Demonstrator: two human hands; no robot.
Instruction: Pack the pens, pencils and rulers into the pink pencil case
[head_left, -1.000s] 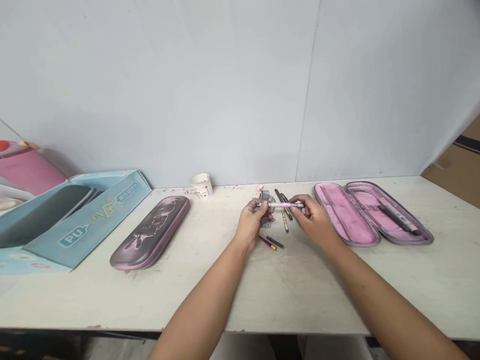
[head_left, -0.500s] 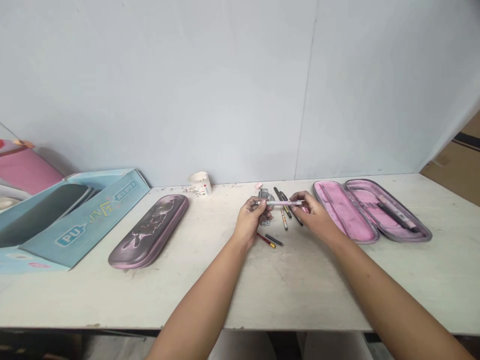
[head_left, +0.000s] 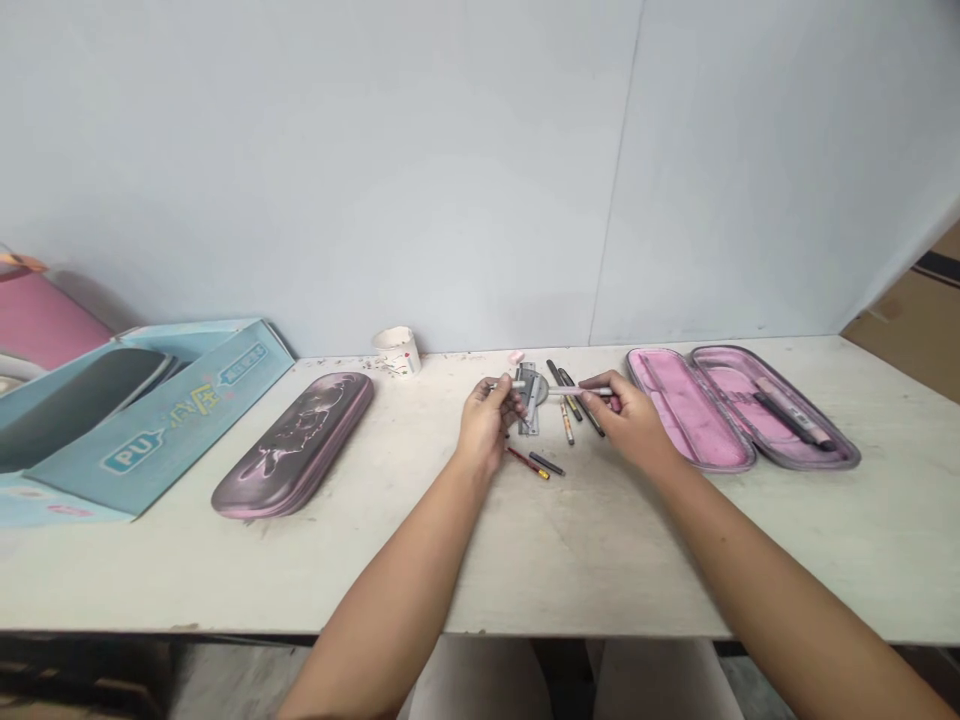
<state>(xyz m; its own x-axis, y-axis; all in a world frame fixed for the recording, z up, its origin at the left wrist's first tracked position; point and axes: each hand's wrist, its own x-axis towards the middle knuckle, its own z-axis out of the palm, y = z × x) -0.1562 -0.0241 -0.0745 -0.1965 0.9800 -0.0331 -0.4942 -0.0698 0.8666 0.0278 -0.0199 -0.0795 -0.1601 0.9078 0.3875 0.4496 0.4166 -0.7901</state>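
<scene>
A slim white pen (head_left: pixel 564 391) is pinched in the fingers of my right hand (head_left: pixel 628 412), its tip pointing left. My left hand (head_left: pixel 484 418) grips a short pale piece (head_left: pixel 517 384) that looks like the pen's cap, and a gap separates the two. On the table beneath them lie a clear ruler (head_left: pixel 528 418) and a protractor, partly covered by my left fingers. Several dark pens (head_left: pixel 573 402) and a patterned short pen (head_left: pixel 567 424) are beside these. Closer to me rest a red pencil (head_left: pixel 528 462) and a short dark stick (head_left: pixel 547 463).
At right lies an open pink-lined pencil case (head_left: pixel 686 425) with a marker (head_left: pixel 795 415) inside. A closed dark case (head_left: pixel 296 450) is at left, beside a blue box (head_left: pixel 161 440). A paper cup (head_left: pixel 399 352) and a pink eraser-like bit (head_left: pixel 516 356) are near the wall.
The pen spanned both hands as one piece; now a short end piece is apart from it in my left hand. My hands have moved slightly apart. The view has tilted slightly.
</scene>
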